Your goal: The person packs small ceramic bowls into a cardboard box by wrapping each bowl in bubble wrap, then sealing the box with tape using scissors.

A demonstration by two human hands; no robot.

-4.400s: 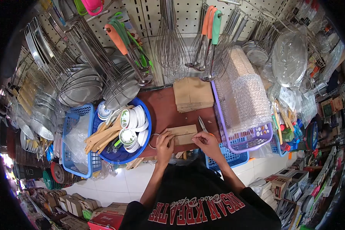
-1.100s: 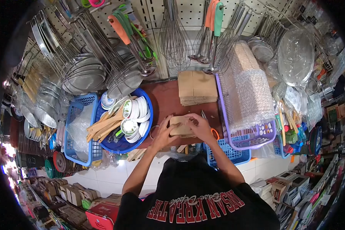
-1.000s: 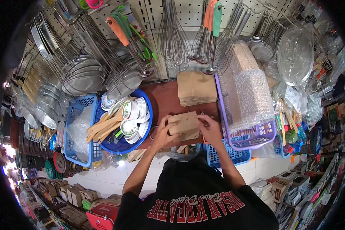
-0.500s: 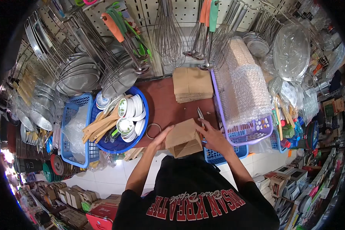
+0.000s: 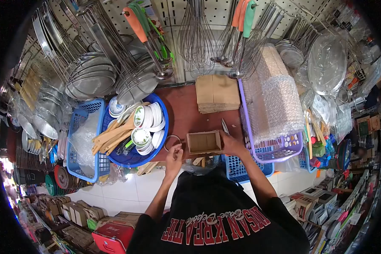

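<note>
A small brown cardboard box stands at the front edge of the red-brown table, its open top facing me. My right hand grips the box's right side. To its left, my left hand is apart from the box, fingers bent near a ring of tape; whether it holds anything is too small to tell. Scissors lie just behind my right hand. A stack of flat brown cardboard rests further back on the table.
A round blue basin with bowls and wooden utensils is at the left, beside a blue basket. A purple basket with a bubble-wrapped bundle borders the right. Whisks and strainers hang behind.
The box has turned from tilted between both hands to standing with its opening up. My left hand has let go of it and moved left. The whole view has shifted slightly.
</note>
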